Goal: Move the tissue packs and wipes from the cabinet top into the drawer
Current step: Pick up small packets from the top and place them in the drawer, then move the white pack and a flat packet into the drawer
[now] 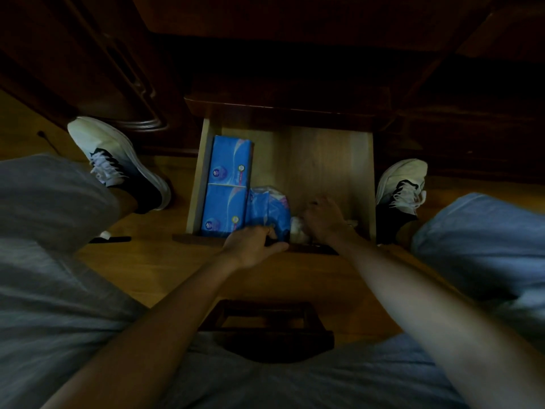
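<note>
Looked down into open drawer (358, 172), two blue tissue packs (228, 184) end to end along its left wall. Left hand (253, 246) gripped crumpled blue pack (269, 214) at front edge. Right hand (324, 215) curled over white wipes (299, 230), contact unclear.

Two blue tissue packs (228, 184) are lining my drawer's (370, 178) left wall; the back right is lying bare for reaching in

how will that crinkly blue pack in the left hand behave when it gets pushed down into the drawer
The crinkly blue pack looks like soft, rumpled plastic, so it will probably flex, not slide stiffly. The left hand grips it alone, so it seems light. Its glossy wrap may be slippery.
</note>
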Motion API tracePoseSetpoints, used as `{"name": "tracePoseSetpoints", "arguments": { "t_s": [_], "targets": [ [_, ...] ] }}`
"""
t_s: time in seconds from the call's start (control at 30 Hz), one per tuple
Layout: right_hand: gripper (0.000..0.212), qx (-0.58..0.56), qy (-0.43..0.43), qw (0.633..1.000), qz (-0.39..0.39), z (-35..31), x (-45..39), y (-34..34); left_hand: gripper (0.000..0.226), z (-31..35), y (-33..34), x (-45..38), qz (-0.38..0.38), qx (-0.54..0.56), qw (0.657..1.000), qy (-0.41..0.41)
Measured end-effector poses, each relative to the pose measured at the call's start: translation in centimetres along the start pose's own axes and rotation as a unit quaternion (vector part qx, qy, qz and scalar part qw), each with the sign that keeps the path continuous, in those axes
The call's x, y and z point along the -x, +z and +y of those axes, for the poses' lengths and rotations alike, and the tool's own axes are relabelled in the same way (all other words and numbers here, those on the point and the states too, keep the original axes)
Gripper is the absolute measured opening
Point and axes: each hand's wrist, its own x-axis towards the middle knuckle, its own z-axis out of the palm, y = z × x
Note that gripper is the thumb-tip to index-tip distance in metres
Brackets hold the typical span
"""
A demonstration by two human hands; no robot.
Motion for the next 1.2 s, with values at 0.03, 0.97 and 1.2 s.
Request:
{"name": "tracePoseSetpoints", "arguments": {
  "t_s": [0.03,0.97,1.2],
  "targets": [
    [0.033,-0.005,0.001,1.0,-0.01,-0.1,0.1,0.1,0.053,0.0,0.0,0.0,0.002,-0.002,1.0,0.0],
    [0.025,-0.323,0.048,0.877,0.352,7.8,9.6,-23.4,0.019,8.1,-20.0,4.5,0.328,-0.012,0.936,0.122],
    [0.029,-0.139,0.081,0.763,0.626,13.3,14.6,-40.1,0.017,16.7,-36.2,11.3,0.58,-0.095,0.769,0.249]
  ]
}}
